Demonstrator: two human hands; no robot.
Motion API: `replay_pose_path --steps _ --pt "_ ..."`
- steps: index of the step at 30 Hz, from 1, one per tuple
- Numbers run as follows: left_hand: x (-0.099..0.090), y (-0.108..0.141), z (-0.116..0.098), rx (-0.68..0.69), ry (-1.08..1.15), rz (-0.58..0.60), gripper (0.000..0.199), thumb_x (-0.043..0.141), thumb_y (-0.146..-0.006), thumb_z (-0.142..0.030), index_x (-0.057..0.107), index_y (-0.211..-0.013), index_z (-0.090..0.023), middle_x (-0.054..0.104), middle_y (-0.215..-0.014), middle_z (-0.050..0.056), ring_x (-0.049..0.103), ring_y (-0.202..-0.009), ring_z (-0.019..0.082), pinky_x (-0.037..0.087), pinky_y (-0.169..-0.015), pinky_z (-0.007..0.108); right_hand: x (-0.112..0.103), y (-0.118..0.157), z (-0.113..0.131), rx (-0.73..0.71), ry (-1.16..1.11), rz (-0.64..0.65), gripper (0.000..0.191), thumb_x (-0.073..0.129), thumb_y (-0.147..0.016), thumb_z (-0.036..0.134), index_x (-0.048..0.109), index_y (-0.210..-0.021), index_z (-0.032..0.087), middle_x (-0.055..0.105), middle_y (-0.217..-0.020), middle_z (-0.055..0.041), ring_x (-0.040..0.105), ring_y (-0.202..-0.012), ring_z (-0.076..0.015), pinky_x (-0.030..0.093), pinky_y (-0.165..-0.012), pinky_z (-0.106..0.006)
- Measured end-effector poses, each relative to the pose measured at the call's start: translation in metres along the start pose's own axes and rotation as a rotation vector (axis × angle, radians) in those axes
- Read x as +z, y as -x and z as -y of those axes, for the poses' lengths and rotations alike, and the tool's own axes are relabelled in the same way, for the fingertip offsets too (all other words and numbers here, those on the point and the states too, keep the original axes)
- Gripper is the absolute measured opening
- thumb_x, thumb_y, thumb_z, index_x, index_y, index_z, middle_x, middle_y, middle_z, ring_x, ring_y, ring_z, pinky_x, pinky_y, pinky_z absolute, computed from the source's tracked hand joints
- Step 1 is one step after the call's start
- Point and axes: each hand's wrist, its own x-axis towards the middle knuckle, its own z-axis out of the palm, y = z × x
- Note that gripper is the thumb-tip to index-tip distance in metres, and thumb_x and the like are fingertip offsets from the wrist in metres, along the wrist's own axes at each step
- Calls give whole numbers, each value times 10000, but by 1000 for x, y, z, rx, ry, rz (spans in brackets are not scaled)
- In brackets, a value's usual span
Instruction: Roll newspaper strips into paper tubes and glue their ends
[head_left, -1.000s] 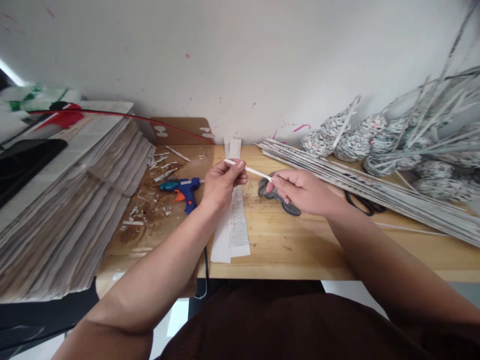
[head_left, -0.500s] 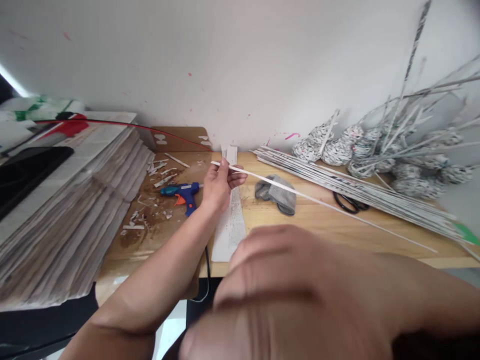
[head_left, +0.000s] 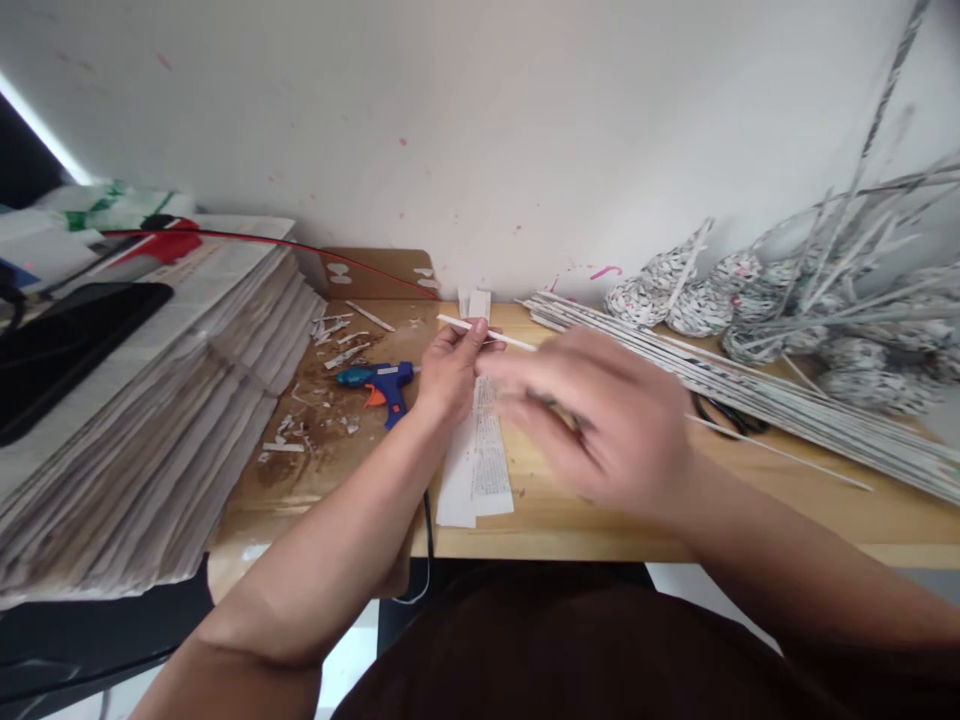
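Observation:
A thin white paper stick (head_left: 780, 452) slants across the table, rolled tight like a long straw. My left hand (head_left: 450, 372) pinches it close to its upper left end, between thumb and fingers. In front of the stick, my right hand (head_left: 611, 420) is smeared by motion and hides the stick's middle. Its fingertips point toward my left hand; whether they touch the stick I cannot tell. Below the hands lie printed paper strips (head_left: 491, 470). Left of them, a blue glue gun (head_left: 386, 385) with an orange trigger rests on a stained brown board (head_left: 315, 490).
A tall stack of folded newspaper (head_left: 187, 420) stands at left, with a black phone (head_left: 82, 350) on top. Several paper sticks (head_left: 720, 385) lie bundled at right, over black-handled scissors (head_left: 731, 418). Woven paper shapes (head_left: 697, 300) sit against the wall. Paper scraps litter the board.
My right hand has moved from close to the camera out to the stick, near my left hand. It now covers the grey cloth. My left hand keeps its pinch; the view has shifted slightly left.

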Motion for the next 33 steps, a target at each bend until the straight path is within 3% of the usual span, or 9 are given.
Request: replay_pose_path --steps 2,3,7,12,15,22,28,33 --pt "-1 0 0 -6 0 -7 238 808 -719 -282 634 -784 -134 679 -684 -5 645 -592 75 524 -607 184 16 -10 -29 78 86 -174 303 542 -948 370 666 -1172 207 703 -1063 -106 621 -990 -261 467 -878 -403" --pt "-2 -1 1 -6 -2 -9 247 819 -704 -290 646 -783 -131 681 -696 -4 645 -595 71 525 -606 179 24 -13 -44 144 104 -176 296 569 -933 361 672 -1139 175 708 -1023 -116 629 -957 -264 468 -848 -397" --pt "-4 -4 4 -34 -18 2 275 843 -666 -316 681 -782 -125 673 -704 -3 647 -602 68 524 -588 166 39 -12 -78 428 -96 11 259 550 -936 371 716 -876 182 663 -684 -33 571 -576 -155 419 -588 -291" --pt "-5 -2 3 -16 -70 101 299 838 -667 -364 709 -818 -141 685 -761 5 625 -600 59 512 -563 161 33 -9 -79 642 -614 172 319 484 -965 378 687 -846 162 583 -630 -5 529 -482 -103 403 -499 -243" --pt "-4 1 2 22 -113 141 320 838 -658 -391 713 -834 -156 701 -815 16 630 -617 67 506 -555 169 32 -8 -78 602 -607 143 252 546 -932 378 692 -914 173 619 -693 -14 576 -539 -115 415 -512 -241" --pt "-3 3 5 32 -178 119 328 828 -666 -407 714 -837 -152 635 -643 -13 600 -584 72 501 -569 183 34 -8 -73 507 -308 12 215 618 -879 346 748 -906 177 702 -711 -30 599 -601 -145 415 -593 -282" --pt "1 8 6 11 -174 116 339 828 -666 -404 682 -825 -143 625 -666 -9 588 -579 76 504 -577 201 37 -6 -71 388 -43 -42 224 551 -923 278 748 -863 188 728 -773 -43 603 -654 -163 384 -638 -296" --pt "1 9 7 -42 -205 202 354 870 -604 -358 666 -807 -153 633 -646 -12 582 -554 79 495 -565 203 40 -4 -70 323 -26 -32 232 521 -932 271 709 -823 190 683 -746 -27 574 -666 -154 354 -628 -273"
